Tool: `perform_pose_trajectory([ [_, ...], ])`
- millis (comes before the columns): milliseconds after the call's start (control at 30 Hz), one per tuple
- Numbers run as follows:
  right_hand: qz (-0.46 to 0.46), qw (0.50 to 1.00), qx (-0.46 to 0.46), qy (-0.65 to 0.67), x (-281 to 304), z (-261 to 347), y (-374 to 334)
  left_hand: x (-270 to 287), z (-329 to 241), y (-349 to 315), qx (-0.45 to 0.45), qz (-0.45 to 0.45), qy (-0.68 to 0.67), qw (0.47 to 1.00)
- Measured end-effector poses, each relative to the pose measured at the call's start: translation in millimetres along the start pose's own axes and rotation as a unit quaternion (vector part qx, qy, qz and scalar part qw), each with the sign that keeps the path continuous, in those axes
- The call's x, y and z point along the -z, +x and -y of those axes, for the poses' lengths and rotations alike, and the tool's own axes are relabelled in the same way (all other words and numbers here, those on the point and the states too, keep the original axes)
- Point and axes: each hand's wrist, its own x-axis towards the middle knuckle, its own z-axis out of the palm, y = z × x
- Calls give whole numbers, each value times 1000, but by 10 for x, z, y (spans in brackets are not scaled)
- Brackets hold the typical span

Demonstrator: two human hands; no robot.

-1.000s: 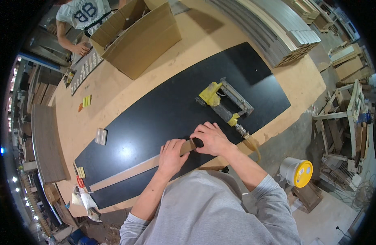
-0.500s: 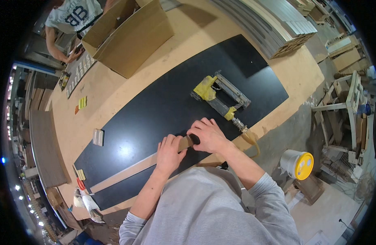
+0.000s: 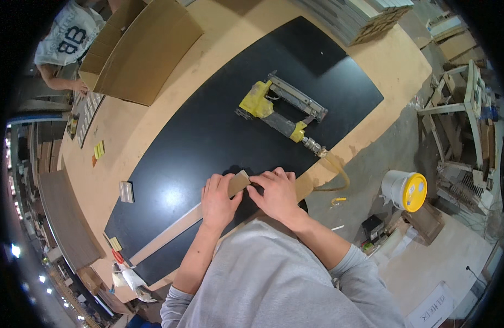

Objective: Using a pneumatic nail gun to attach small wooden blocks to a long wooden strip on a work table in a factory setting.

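Observation:
A long, light wooden strip point(image 3: 170, 233) lies slantwise over the near part of a black curved panel point(image 3: 202, 131). My left hand point(image 3: 218, 205) is wrapped round the strip close to its right end. At that end, the curled fingers and thumb of my right hand point(image 3: 277, 195) pinch the strip's tip; anything small beneath them is hidden. Beyond my hands, on the same panel, rests a yellow and grey nail gun point(image 3: 276, 117) with an air hose point(image 3: 339, 172) attached.
A cardboard box point(image 3: 148, 57) and grey boards point(image 3: 366, 22) occupy the table's far side. Red-handled scissors point(image 3: 118, 257) and a small block point(image 3: 126, 191) lie left. A white bucket point(image 3: 397, 188) stands right, on the floor. Another person point(image 3: 66, 41) works far left.
My view has shifted, so the panel and nail gun appear further left and higher. The dark piece seen by my right fingers no longer shows; the strip's end now shows between my hands.

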Motion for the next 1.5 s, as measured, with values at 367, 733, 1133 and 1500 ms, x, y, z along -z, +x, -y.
perform_pose_trajectory([
  [367,-5,1000,-6,23,-48,-12,-10,12,9,-7,-17,-10,-11,1000],
  [733,65,994,86,-12,34,-261,260,14,33,15,-22,-3,-4,1000],
  [1133,86,991,102,1,30,-280,280,24,22,6,-9,4,-5,1000],
  [1500,143,984,103,-5,195,-199,510,8,-13,-21,20,14,19,1000],
])
